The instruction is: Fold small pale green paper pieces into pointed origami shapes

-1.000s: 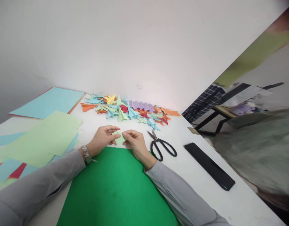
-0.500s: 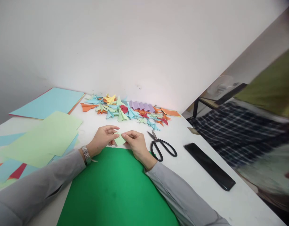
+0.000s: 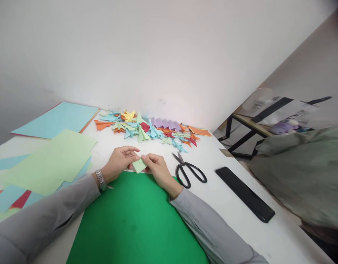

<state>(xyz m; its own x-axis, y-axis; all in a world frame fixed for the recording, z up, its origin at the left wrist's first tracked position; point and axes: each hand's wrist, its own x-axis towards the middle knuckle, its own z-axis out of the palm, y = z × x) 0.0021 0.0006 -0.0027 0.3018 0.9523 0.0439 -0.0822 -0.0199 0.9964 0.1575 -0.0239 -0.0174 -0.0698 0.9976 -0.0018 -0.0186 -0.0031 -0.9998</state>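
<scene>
- A small light-green paper (image 3: 138,166) was pinched between left hand (image 3: 117,164) and right hand (image 3: 160,169), held close together, seemingly for steadiness, near the green sheet's (image 3: 136,220) far edge.
- One corner was pointed nearward; any long axis was obscured by fingers.
- Scissors (image 3: 182,163) were laid aside, presumably within reach.

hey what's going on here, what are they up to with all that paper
A person holds a small light green piece of paper between the fingers of the left hand and the right hand, just beyond a large green sheet. Folded paper pieces in many colours lie in a heap along the wall. Black-handled scissors rest, blades apart, to the right of the hands, with a long black object farther right. Larger blue and light green sheets lie on the left.
</scene>
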